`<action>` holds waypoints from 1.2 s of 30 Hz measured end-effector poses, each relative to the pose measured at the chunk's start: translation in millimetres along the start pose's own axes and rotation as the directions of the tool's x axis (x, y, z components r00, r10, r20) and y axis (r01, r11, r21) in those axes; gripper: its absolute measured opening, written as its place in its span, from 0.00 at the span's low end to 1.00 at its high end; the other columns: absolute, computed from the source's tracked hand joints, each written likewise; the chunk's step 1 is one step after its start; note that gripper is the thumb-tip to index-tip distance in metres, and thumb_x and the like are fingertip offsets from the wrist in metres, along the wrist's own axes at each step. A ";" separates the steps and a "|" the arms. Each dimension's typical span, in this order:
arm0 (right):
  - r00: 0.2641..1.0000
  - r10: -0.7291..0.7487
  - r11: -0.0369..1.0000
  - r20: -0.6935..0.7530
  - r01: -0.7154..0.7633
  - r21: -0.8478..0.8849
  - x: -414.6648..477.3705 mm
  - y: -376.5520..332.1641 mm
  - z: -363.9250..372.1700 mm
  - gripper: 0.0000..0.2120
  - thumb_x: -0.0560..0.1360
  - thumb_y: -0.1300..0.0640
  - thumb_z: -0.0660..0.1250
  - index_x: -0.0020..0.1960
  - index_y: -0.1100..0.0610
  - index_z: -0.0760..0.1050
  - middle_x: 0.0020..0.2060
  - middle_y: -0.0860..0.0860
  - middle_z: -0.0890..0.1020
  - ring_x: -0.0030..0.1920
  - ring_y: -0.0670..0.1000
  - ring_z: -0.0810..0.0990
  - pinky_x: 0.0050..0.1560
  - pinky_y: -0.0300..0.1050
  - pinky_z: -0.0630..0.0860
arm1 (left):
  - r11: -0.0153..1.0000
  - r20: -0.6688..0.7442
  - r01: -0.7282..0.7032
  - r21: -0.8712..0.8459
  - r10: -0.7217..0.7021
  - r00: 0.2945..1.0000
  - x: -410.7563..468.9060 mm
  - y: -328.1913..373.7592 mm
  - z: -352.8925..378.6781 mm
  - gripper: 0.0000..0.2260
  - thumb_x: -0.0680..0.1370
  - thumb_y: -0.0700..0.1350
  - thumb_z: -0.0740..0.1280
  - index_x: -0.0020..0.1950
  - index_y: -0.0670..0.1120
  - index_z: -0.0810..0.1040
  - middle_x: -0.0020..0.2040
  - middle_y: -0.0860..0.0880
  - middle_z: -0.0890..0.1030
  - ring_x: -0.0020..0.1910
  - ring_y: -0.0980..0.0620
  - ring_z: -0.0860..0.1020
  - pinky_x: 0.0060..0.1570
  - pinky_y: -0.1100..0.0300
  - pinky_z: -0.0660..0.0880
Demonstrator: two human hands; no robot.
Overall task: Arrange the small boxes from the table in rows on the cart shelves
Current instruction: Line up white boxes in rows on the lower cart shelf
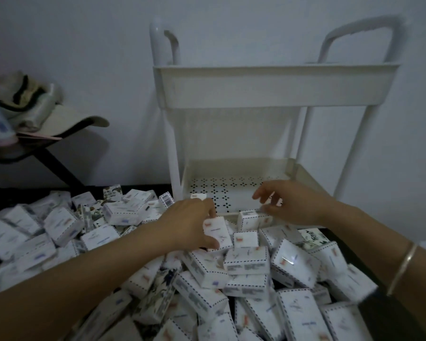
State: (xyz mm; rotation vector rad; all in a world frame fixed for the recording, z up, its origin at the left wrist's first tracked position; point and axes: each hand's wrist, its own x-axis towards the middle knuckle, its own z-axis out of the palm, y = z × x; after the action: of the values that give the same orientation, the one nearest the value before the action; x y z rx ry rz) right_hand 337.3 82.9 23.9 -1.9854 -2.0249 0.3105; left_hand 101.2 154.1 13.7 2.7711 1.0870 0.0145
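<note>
mostly white small boxes with dashed borders.

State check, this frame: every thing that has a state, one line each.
left hand: grips a small box
right hand: fingers curled, hold unclear
pile of boxes: jumbled on the table
lower shelf: lone box at front left, no row yet
upper shelf: inside hidden

Dim light falls on a plain pale wall, and at the left a dark chair carries a cap and crumpled cloth.
</note>
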 end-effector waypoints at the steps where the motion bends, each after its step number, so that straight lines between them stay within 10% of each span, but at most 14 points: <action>1: 0.999 0.025 1.000 0.043 -0.025 -0.008 -2.6 2.9 3.4 0.13 0.76 0.48 0.68 0.61 0.45 0.74 0.50 0.39 0.77 0.48 0.41 0.78 0.53 0.41 0.76 | 1.000 -0.013 0.012 -0.019 -0.012 1.000 -1.2 1.0 -0.5 0.31 0.67 0.60 0.76 0.64 0.51 0.70 0.58 0.52 0.75 0.55 0.53 0.73 0.54 0.57 0.73; 13: 0.990 0.117 0.981 -0.074 -0.104 0.164 -9.9 10.6 28.0 0.08 0.74 0.50 0.70 0.51 0.46 0.73 0.46 0.43 0.80 0.46 0.44 0.78 0.47 0.40 0.75 | 0.950 0.050 0.162 -0.265 -0.155 0.987 -14.2 7.4 -4.6 0.27 0.67 0.50 0.78 0.59 0.53 0.67 0.55 0.53 0.76 0.46 0.52 0.79 0.48 0.53 0.79; 24: 0.966 0.131 0.916 -0.222 -0.032 0.401 -8.2 1.5 24.1 0.13 0.81 0.56 0.57 0.63 0.43 0.70 0.43 0.46 0.78 0.37 0.46 0.75 0.34 0.41 0.69 | 0.752 0.068 0.179 -0.634 -0.176 0.982 -13.5 -10.2 -14.8 0.15 0.74 0.38 0.69 0.54 0.55 0.71 0.56 0.53 0.80 0.49 0.53 0.82 0.51 0.47 0.80; 29: 0.964 0.200 0.855 -0.178 -0.083 0.512 24.2 0.9 24.1 0.23 0.79 0.52 0.64 0.73 0.48 0.62 0.55 0.50 0.80 0.47 0.46 0.78 0.41 0.36 0.71 | 0.732 -0.013 0.138 -0.668 -0.196 0.980 -9.0 -24.5 -25.4 0.14 0.74 0.37 0.69 0.53 0.54 0.73 0.59 0.52 0.78 0.47 0.50 0.83 0.48 0.46 0.81; 33: 0.975 0.222 0.804 -0.028 -0.167 0.570 61.3 0.0 27.7 0.05 0.77 0.52 0.68 0.48 0.53 0.78 0.43 0.49 0.80 0.44 0.51 0.80 0.38 0.35 0.69 | 0.822 -0.164 0.105 -0.559 -0.234 0.958 2.8 -35.0 -43.0 0.11 0.75 0.40 0.69 0.50 0.52 0.70 0.53 0.50 0.80 0.44 0.53 0.81 0.41 0.57 0.81; 36: 0.974 0.213 0.825 0.077 -0.221 0.521 88.6 -8.1 32.7 0.14 0.81 0.47 0.59 0.49 0.56 0.77 0.40 0.50 0.79 0.38 0.46 0.74 0.38 0.39 0.68 | 0.932 -0.291 0.049 -0.360 -0.162 0.943 12.7 -28.3 -60.7 0.11 0.76 0.41 0.67 0.53 0.51 0.68 0.52 0.51 0.79 0.42 0.56 0.78 0.31 0.67 0.76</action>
State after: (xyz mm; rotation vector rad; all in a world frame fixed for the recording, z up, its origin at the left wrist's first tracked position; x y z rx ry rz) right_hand 317.4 172.7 1.0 -1.8437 -1.4919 0.8374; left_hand 87.3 192.2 68.5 2.4349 1.1705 0.6004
